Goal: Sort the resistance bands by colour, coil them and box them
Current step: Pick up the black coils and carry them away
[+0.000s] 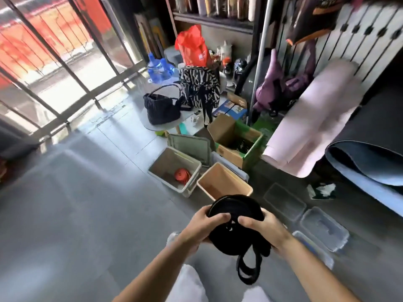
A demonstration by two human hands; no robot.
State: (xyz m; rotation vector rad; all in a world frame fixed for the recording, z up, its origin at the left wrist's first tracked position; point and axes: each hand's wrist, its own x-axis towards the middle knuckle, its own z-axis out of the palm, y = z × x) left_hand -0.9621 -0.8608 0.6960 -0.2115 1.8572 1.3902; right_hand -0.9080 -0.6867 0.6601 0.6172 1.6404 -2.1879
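**Black band wound up in both hands over a grey floor**

A grey tiled floor (87,214) runs from a barred window (65,62) on the left to crowded shelving (213,18) at the far side. Daylight falls across the tiles by the window.

Low in the middle of the view, a black resistance band (235,236) sits wound into a round coil in the air above the floor. The left hand (202,225) grips its left rim and the right hand (263,227) its right rim. The fingers (220,216) of both curl over the top of the coil, thumbs nearly meeting. Loose black loops (246,271) hang from the coil's underside, between the forearms.

Just beyond the coil a tan box (237,184) stands on the floor, its near rim hidden by the band. A pale box (163,164) touches its left side and holds an orange coiled band (182,174). Behind them is an open cardboard box (222,129) with green sides. Clear plastic containers (325,227) lie on the floor to the right. A pink rolled mat (316,118) leans along the right side of the room, and a black handbag (162,107) rests farther back.
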